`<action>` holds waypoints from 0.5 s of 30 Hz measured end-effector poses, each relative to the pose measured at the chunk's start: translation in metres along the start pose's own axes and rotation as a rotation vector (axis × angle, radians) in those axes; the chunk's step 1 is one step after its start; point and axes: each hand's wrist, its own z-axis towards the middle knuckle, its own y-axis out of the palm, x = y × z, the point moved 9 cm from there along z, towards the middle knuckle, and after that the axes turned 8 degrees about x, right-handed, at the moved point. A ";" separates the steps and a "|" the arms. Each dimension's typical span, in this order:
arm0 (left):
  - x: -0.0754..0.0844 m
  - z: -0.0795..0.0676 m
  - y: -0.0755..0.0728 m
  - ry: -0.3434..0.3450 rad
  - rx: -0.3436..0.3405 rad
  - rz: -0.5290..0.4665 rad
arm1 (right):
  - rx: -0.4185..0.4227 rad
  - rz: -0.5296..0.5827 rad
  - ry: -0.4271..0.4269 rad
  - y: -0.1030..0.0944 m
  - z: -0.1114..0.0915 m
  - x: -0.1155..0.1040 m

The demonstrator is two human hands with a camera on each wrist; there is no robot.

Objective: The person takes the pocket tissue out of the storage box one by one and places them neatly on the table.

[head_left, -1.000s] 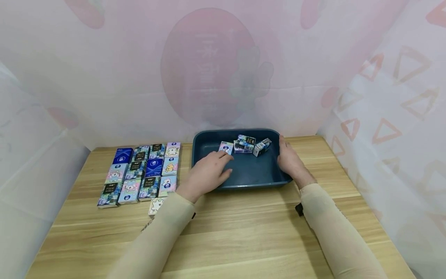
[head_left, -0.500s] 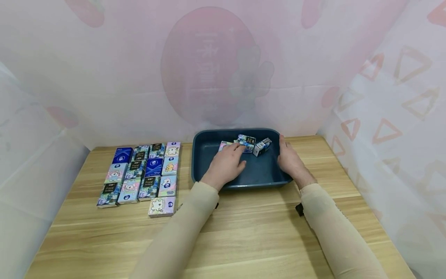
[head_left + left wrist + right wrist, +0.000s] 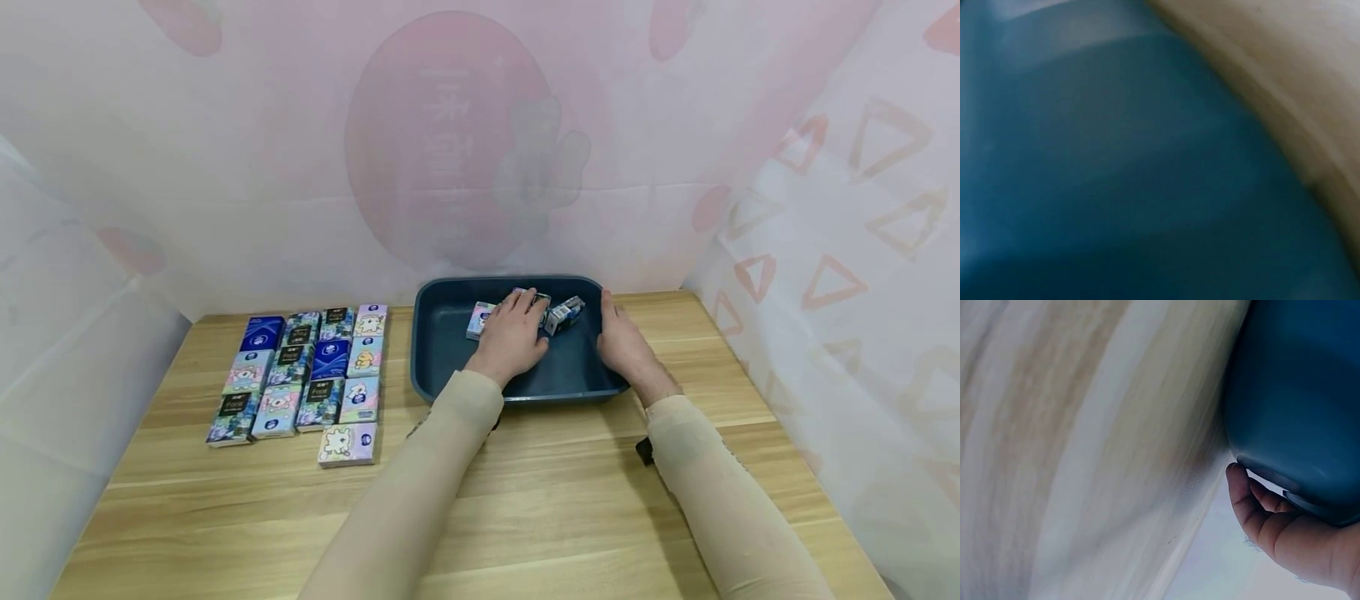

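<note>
In the head view my left hand (image 3: 512, 335) reaches into a dark blue plastic tray (image 3: 423, 367), its fingers extended over a dark floral tissue pack (image 3: 543, 305) and covering most of it. Left of the fingers lies a pastel tissue pack (image 3: 478, 320); just to the right, another floral pack (image 3: 565, 315) leans at a slant. My right hand (image 3: 624, 346) holds the tray's right end. The right wrist view has the right hand's bent fingers (image 3: 1250, 506) against the tray's outer wall (image 3: 1297, 406). Only the tray's blurred blue wall (image 3: 1116, 125) fills the left wrist view.
Several small tissue packs (image 3: 291, 365) lie in close rows on the wooden table (image 3: 570, 492), left of the tray. One pastel pack (image 3: 347, 444) lies crosswise at their front. A printed cloth wall (image 3: 300, 183) rises behind the tray.
My left hand has moved right inside the tray, from over the pastel pack to over the floral ones, uncovering the pastel pack. The right hand has stayed at the tray's end.
</note>
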 end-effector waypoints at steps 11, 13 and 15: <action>-0.018 0.035 0.047 -0.038 -0.069 -0.082 | -0.013 0.017 0.006 -0.020 -0.020 -0.029; -0.019 0.039 0.051 -0.039 -0.082 -0.095 | -0.010 0.018 0.001 -0.020 -0.019 -0.028; -0.021 0.041 0.055 -0.040 -0.084 -0.113 | -0.009 0.018 -0.002 -0.021 -0.019 -0.028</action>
